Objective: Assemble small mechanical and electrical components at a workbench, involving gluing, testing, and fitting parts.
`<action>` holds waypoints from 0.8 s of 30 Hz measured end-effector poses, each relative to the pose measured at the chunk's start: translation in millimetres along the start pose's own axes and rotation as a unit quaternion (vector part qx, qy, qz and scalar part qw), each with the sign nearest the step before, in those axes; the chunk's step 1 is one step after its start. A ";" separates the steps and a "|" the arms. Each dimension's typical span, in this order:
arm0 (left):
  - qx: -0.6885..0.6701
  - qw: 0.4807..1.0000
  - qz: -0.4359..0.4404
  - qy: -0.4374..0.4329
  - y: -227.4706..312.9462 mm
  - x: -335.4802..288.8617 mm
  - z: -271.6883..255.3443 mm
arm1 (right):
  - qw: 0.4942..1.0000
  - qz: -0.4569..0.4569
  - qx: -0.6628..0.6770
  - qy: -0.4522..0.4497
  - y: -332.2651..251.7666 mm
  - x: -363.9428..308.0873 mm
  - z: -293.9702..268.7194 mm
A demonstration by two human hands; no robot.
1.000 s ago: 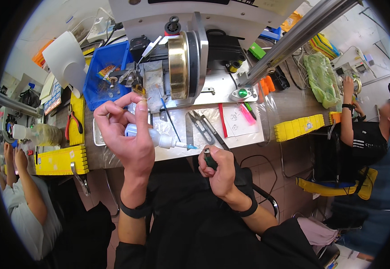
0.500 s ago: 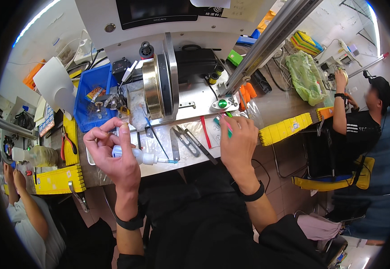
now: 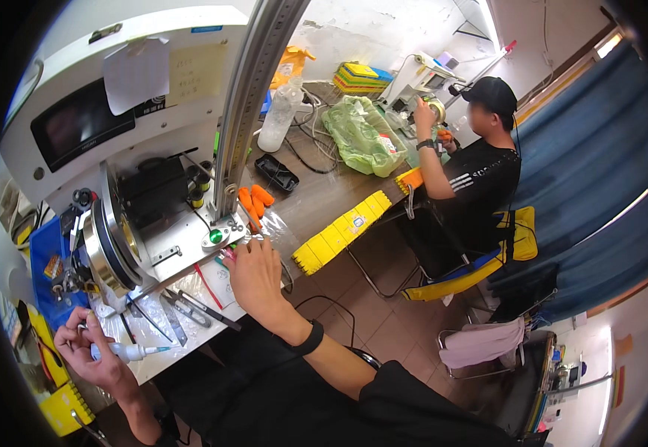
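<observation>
Near left, dropper bottle point(image 3: 123, 352): was held by the curled left hand point(image 3: 108, 375).
Right hand point(image 3: 258, 277): was positioned, fingers bent, beside white paper point(image 3: 221, 281); grip could not be determined.

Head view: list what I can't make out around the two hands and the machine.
Head view, right hand: its own back hides whether it grips anything.
Head view, dropper bottle: the left hand covers part of its body.
Head view, machine screen: a white paper sheet covers its upper right corner.
</observation>
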State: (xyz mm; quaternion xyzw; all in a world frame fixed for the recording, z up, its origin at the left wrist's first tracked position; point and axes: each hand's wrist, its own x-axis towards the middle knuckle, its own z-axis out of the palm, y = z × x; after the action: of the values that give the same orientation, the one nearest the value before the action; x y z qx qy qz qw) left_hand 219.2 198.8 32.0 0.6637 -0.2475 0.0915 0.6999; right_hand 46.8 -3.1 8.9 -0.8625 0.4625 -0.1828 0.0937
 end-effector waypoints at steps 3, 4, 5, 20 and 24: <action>-0.015 1.000 0.006 -0.006 -2.7 0.8 4.3 | 1.000 0.012 0.011 -0.002 4.1 1.6 -1.3; -0.016 1.000 0.006 0.000 -1.9 0.0 5.3 | 1.000 0.011 0.011 -0.006 6.4 2.1 -1.6; -0.016 1.000 0.007 -0.001 -1.5 0.1 5.4 | 1.000 0.012 0.012 -0.005 8.5 3.2 -1.2; 0.000 1.000 -0.001 0.002 0.8 -2.3 7.8 | 0.990 0.050 0.090 -0.097 19.8 12.9 2.1; 0.002 1.000 0.009 0.001 -6.5 -1.0 7.4 | 0.999 0.017 0.038 -0.026 17.6 2.7 -3.4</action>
State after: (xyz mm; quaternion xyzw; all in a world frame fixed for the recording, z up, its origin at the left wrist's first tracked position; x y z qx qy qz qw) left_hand 219.6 191.2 25.7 0.6624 -0.2526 0.0989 0.6983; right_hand 33.4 -15.1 6.8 -0.8547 0.4674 -0.1765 0.1412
